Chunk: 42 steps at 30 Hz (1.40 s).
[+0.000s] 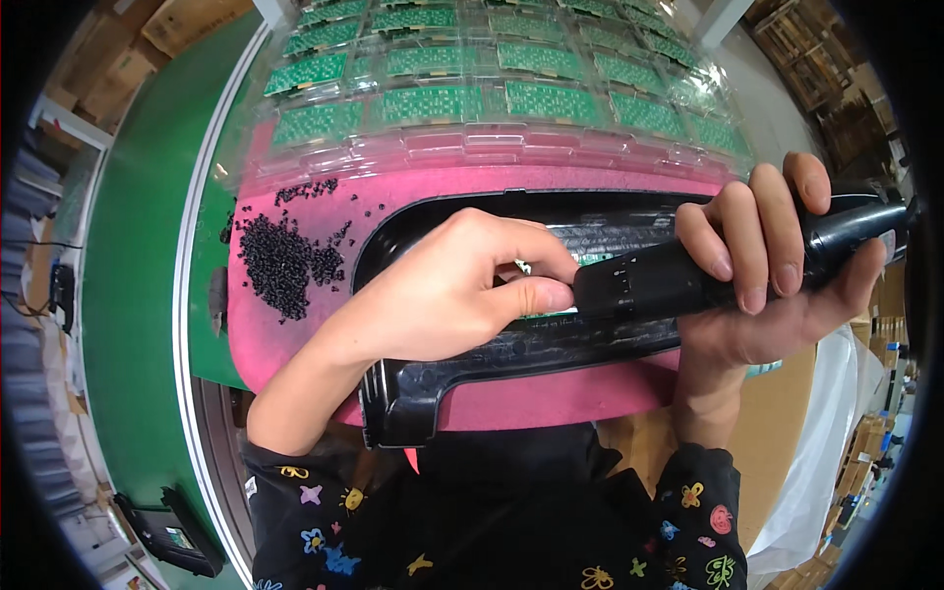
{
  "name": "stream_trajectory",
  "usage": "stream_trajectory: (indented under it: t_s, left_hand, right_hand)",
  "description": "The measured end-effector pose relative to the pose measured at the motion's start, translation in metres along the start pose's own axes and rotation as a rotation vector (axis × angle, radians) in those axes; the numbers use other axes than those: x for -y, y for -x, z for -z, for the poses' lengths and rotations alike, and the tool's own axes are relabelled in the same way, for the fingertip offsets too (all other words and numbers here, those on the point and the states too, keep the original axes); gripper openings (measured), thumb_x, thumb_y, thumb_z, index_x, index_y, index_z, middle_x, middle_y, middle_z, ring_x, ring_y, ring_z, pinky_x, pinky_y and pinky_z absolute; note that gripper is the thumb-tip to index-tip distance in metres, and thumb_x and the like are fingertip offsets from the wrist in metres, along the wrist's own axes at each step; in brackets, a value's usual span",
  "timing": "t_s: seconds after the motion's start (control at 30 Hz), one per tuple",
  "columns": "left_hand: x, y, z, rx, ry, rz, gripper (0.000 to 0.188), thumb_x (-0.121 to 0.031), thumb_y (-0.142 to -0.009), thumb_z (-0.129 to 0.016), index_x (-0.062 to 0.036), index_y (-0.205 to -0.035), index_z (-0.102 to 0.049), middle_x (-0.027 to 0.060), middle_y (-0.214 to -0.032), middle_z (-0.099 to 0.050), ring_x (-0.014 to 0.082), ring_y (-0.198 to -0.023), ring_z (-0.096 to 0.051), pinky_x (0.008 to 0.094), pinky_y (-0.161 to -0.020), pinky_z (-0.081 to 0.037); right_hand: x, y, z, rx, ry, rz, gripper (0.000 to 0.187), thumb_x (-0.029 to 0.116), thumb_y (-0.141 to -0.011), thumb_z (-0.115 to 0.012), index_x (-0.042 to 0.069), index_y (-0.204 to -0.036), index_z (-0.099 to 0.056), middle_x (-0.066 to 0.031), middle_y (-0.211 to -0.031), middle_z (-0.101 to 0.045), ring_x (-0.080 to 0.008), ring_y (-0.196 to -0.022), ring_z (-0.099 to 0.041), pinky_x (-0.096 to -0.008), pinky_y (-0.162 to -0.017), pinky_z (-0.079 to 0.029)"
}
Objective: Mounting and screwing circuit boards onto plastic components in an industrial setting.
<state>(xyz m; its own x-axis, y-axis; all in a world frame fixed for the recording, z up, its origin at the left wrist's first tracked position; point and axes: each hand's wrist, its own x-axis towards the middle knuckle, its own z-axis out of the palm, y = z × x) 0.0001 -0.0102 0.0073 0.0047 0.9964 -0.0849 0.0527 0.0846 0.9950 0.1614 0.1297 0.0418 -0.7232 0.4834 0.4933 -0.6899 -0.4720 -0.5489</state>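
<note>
My right hand [777,285] grips a black power screwdriver [688,275] held almost level, its tip pointing left. My left hand [462,285] pinches at that tip with thumb and forefinger, over a green circuit board [580,258] that lies inside a long black plastic housing [511,354]. The housing rests on a pink foam pad [295,344]. Whatever sits between my left fingertips is too small to see.
A pile of small black screws [280,261] lies on the pad's left part. Clear plastic trays [492,147] with several green circuit boards [433,103] stand behind. A green conveyor belt [138,275] runs on the left. Cardboard boxes [128,59] sit at the far left.
</note>
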Motion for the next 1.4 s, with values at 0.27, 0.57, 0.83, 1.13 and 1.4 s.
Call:
stream_trajectory:
  t_s: [0.27,0.57,0.83,1.13,1.4]
  left_hand:
    - [-0.005,0.0,-0.006,-0.102,-0.103,-0.041,0.012,0.002,-0.08,-0.072,0.0055,-0.09,-0.066,0.0053,-0.086,-0.062,0.0111,-0.075,-0.056,0.0247,-0.07,-0.047]
    - [-0.001,0.002,-0.013,-0.16,-0.125,-0.202,0.016,-0.004,-0.081,-0.074,0.0056,-0.089,-0.064,0.007,-0.086,-0.063,0.0116,-0.074,-0.054,0.0255,-0.069,-0.045]
    - [0.004,-0.002,-0.006,-0.378,-0.348,-0.317,0.012,-0.003,-0.08,-0.072,0.0027,-0.088,-0.065,0.0077,-0.085,-0.065,0.0153,-0.079,-0.062,0.0275,-0.072,-0.049]
    - [0.002,-0.003,-0.011,-0.164,-0.193,-0.358,0.016,-0.001,-0.076,-0.076,0.0039,-0.085,-0.064,0.0069,-0.079,-0.063,0.0145,-0.07,-0.057,0.0271,-0.066,-0.047]
    - [0.007,0.001,-0.005,-0.401,0.205,-0.348,0.008,0.003,-0.085,-0.067,0.0026,-0.092,-0.066,0.0057,-0.086,-0.066,0.0116,-0.08,-0.061,0.0244,-0.072,-0.05]
  right_hand:
    - [0.005,0.005,-0.003,0.01,0.102,0.002,0.035,0.044,-0.09,-0.059,0.014,-0.097,-0.043,0.0054,-0.062,-0.047,-0.0065,-0.048,-0.045,-0.0263,-0.059,-0.039]
    - [0.014,0.009,-0.014,-0.031,0.177,0.016,0.033,0.044,-0.092,-0.055,0.014,-0.096,-0.041,0.005,-0.062,-0.047,-0.0074,-0.048,-0.046,-0.0273,-0.06,-0.038]
    - [0.007,0.017,-0.004,0.041,0.317,0.03,0.038,0.045,-0.089,-0.06,0.012,-0.101,-0.045,0.0035,-0.062,-0.05,-0.0078,-0.048,-0.049,-0.025,-0.052,-0.036]
    - [0.012,0.017,-0.017,-0.081,0.131,0.157,0.033,0.033,-0.082,-0.067,0.01,-0.093,-0.047,0.0023,-0.058,-0.051,-0.0074,-0.042,-0.046,-0.0223,-0.05,-0.04]
    - [-0.006,0.021,-0.004,-0.045,0.271,0.066,0.038,0.045,-0.089,-0.059,0.011,-0.1,-0.047,0.0042,-0.061,-0.05,-0.0065,-0.045,-0.048,-0.0234,-0.053,-0.039]
